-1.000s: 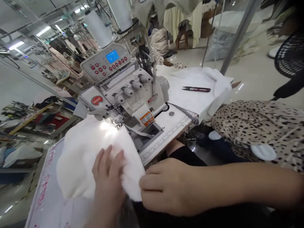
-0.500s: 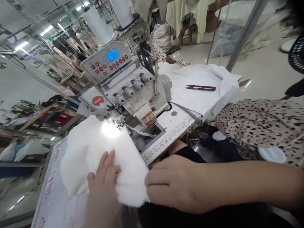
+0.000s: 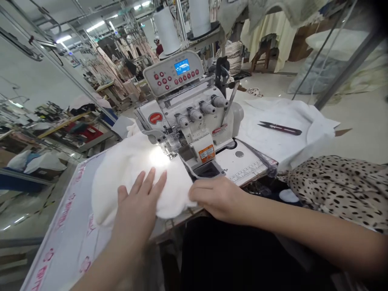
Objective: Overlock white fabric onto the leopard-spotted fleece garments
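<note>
A soft white fleecy fabric [image 3: 130,178] lies on the sewing table and runs under the presser foot [image 3: 169,143] of a white overlock sewing machine [image 3: 189,117]. My left hand [image 3: 139,202] rests flat on the cloth, fingers spread. My right hand [image 3: 216,198] grips the cloth's near edge, close to the machine's front. A lamp brightly lights the fabric around the needle area. Beyond the machine, black-handled thread snips [image 3: 280,128] lie on a white cloth [image 3: 273,137], out of reach of both hands' present spot.
The table's pink-printed cover [image 3: 63,238] extends left of the machine. A leopard-spotted fabric [image 3: 341,190] lies at the right, beyond my right forearm. Thread cones [image 3: 182,24] stand above the machine. A metal pole [image 3: 348,68] rises at the upper right, and other workstations line the left background.
The view has swung, so the machine sits higher and further right. My left hand's fingers now spread wider on the cloth, and more of both forearms shows.
</note>
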Action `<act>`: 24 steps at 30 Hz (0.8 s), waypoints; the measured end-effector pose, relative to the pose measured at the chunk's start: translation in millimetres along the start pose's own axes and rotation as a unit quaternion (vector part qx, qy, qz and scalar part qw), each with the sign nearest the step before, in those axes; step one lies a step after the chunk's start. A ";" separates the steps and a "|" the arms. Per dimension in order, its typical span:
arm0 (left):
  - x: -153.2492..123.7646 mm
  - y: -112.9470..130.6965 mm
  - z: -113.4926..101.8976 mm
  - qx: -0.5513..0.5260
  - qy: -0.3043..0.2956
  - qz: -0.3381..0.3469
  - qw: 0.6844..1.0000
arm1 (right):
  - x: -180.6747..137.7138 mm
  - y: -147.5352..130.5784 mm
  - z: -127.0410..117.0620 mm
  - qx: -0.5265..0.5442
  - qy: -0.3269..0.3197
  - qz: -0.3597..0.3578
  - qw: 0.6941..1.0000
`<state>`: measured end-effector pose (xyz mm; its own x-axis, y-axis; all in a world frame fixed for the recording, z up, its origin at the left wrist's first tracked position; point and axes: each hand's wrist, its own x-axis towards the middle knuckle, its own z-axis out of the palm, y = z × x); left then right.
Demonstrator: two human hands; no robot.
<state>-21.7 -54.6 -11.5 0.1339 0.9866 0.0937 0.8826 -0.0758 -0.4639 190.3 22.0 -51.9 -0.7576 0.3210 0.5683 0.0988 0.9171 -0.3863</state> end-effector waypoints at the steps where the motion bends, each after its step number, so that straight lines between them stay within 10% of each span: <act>1: 4.5 -2.1 -2.0 -0.004 -0.012 -0.005 1.000 | 3.7 3.1 1.0 0.005 0.009 -0.003 1.000; 14: 61.9 -30.5 -7.7 -0.029 -0.061 -0.013 0.998 | 33.1 30.6 11.4 -0.126 0.060 0.028 0.990; 24: 140.4 -70.3 21.9 -0.193 -0.068 -0.134 0.970 | -25.8 44.5 45.3 -0.126 0.090 0.076 0.985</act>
<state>-74.9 92.4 15.0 -0.1615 0.9862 0.0353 0.9839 0.1636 -0.0715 184.9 43.8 -116.7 -0.5979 0.4751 0.6456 0.3768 0.8775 -0.2968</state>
